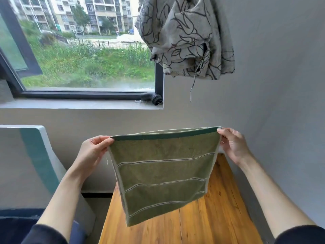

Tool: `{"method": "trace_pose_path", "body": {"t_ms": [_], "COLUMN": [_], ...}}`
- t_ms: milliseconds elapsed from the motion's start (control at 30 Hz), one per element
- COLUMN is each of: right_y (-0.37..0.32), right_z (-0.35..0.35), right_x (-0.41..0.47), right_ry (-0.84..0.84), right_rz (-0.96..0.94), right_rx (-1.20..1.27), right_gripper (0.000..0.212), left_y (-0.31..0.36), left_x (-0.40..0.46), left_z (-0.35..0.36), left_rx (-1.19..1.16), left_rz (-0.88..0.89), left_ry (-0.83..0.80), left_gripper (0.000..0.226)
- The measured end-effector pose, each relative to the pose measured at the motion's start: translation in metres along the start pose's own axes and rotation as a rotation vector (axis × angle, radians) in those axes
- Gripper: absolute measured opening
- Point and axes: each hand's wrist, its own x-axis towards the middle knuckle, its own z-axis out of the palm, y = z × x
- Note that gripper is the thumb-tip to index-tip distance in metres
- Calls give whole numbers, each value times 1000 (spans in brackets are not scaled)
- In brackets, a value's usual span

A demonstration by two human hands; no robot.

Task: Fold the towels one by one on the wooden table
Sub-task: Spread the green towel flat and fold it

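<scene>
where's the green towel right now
In the head view the green towel hangs mid-frame above the wooden table, held up by its top corners between the left hand and right hand.

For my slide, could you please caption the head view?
Both hands, left hand and right hand, hold a green towel above the wooden table.

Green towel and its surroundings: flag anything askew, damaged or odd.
The green towel hangs slightly tilted, its right corner held higher. Above, the patterned curtain is bunched into a knot with a loose thread dangling. No damage is visible.
</scene>
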Motion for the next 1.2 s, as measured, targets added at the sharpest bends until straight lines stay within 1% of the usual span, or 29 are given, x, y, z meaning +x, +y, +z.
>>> {"method": "trace_pose_path", "body": {"t_ms": [100, 200, 267, 367, 433, 533, 600, 700, 800, 933, 1133, 1200], "right_y": [-2, -1, 0, 2, 4, 9, 12, 16, 15, 17, 20, 18], "right_z": [-1, -6, -8, -9, -6, 0, 5, 10, 12, 10, 10, 11], "right_x": [1, 4, 7, 9, 12, 20, 29, 43, 52, 50, 44, 48], "right_ry": [22, 9, -9, -74, -127, -110, -83, -37, -5, -68, -103, -98], "right_rz": [-8, -8, -21, -77, -111, -122, -125, -143, -172, -200, -115, -84], "right_rx": [-23, -137, -326, -734, -959, -1165, -1236, -1261, -1240, -1234, -1036, -961], "right_gripper": [13, 15, 18, 26, 20, 13, 13, 18, 19, 22, 17, 16], "left_y": [1, 3, 5, 2, -5, -13, -19, -25, -25, -27, -30, -27], "left_x": [1, 1, 3, 8, 14, 26, 37, 52, 60, 59, 53, 55], "left_z": [-1, -3, -2, 2, 5, 12, 18, 24, 23, 14, 3, 3], "left_rx": [74, 284, 448, 744, 929, 1042, 1067, 1039, 935, 862, 777, 782], "left_rz": [9, 58, 129, 228, 290, 352, 334, 261, 236, 252, 208, 205], "left_ry": [-33, -70, -80, -107, -101, -53, -24, 2, 28, 13, 1, -9], "left_gripper": [9, 11, 14, 19, 19, 15, 15, 14, 13, 16, 19, 20]}}
